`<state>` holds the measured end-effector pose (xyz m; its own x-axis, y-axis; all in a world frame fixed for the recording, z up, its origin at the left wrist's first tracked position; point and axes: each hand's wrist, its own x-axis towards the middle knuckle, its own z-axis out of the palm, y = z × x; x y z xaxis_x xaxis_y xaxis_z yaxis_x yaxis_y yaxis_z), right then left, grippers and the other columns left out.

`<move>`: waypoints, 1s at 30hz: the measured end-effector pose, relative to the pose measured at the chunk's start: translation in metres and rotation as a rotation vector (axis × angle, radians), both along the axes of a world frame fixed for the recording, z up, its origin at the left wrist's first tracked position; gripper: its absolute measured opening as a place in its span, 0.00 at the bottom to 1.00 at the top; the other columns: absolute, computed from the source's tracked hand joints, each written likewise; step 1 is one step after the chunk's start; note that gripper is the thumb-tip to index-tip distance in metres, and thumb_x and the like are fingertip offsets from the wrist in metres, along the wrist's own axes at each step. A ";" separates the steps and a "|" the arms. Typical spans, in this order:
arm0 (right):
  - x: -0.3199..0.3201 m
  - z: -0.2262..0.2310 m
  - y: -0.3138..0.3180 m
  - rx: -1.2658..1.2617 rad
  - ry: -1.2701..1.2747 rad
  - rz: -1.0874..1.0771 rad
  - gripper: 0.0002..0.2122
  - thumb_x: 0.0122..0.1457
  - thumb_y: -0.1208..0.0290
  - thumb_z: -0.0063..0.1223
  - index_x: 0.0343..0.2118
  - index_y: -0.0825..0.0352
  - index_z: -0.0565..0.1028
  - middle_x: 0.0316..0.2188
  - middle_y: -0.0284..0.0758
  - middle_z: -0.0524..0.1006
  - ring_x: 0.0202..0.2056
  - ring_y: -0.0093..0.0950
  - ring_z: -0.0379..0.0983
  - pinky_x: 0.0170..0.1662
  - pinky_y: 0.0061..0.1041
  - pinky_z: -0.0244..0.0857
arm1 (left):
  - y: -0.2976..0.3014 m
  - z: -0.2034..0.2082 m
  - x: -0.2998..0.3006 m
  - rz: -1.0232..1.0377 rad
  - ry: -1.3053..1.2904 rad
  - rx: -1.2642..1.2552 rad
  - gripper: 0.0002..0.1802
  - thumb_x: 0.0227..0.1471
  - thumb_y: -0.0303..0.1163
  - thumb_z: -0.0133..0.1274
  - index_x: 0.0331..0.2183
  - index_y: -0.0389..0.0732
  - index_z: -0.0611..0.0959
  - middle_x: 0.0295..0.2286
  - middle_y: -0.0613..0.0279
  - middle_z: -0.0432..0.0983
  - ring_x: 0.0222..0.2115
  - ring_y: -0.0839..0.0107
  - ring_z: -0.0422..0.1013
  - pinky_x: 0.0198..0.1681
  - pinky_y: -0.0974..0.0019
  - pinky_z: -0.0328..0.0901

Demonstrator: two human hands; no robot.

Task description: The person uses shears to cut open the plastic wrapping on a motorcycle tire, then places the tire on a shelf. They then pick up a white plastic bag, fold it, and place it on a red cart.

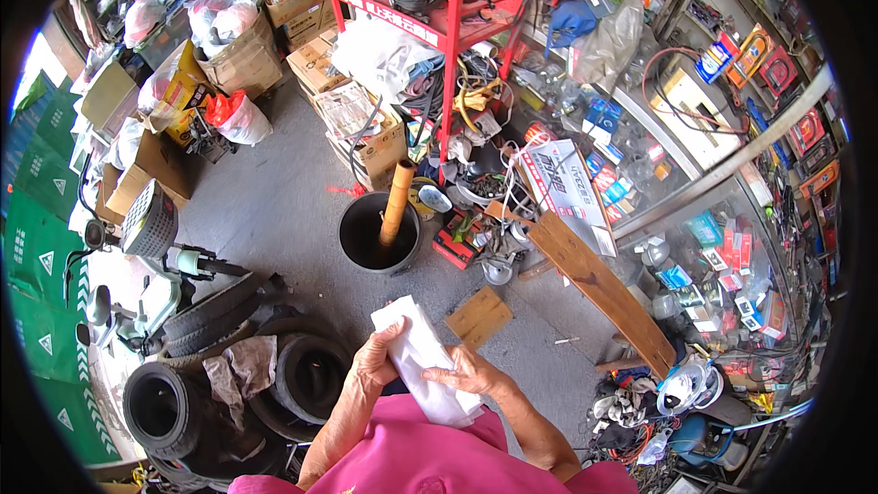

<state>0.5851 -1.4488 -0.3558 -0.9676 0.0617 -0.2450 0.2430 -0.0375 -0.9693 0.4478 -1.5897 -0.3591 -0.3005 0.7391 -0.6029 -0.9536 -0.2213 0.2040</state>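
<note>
A white folded bundle [422, 357], longish and soft-looking, is held in front of my pink top; whether it is cloth, paper or plastic I cannot tell. Around its left edge my left hand [376, 356] is closed, with the thumb near the upper end. My right hand [465, 370] grips the right side lower down, its fingers lying over the front face. Beyond the bundle, on the grey floor, stands a dark bucket [352, 236] with a bamboo-like tube [396, 204] leaning upright in it.
Worn tyres [165, 402] are piled at the near left, beside a parked scooter [157, 297]. A wooden plank [599, 288] slants at the right, next to a glass display case [704, 210] full of small boxes. Behind the bucket rises a red metal rack [451, 64] among cardboard boxes.
</note>
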 end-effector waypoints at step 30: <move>-0.158 -0.042 0.174 0.050 -0.272 -0.680 0.19 0.45 0.58 0.66 0.28 0.73 0.78 0.22 0.37 0.78 0.22 0.24 0.73 0.26 0.26 0.67 | 0.074 -0.112 -0.240 -0.182 -0.014 -0.083 0.16 0.56 0.43 0.51 0.38 0.39 0.77 0.36 0.56 0.77 0.38 0.61 0.74 0.43 0.58 0.69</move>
<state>0.4274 -1.2747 -0.3977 -0.6169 0.6444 -0.4519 0.4139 -0.2228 -0.8827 0.2074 -1.5156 -0.4708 -0.1574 0.7282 -0.6670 -0.9793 -0.0280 0.2005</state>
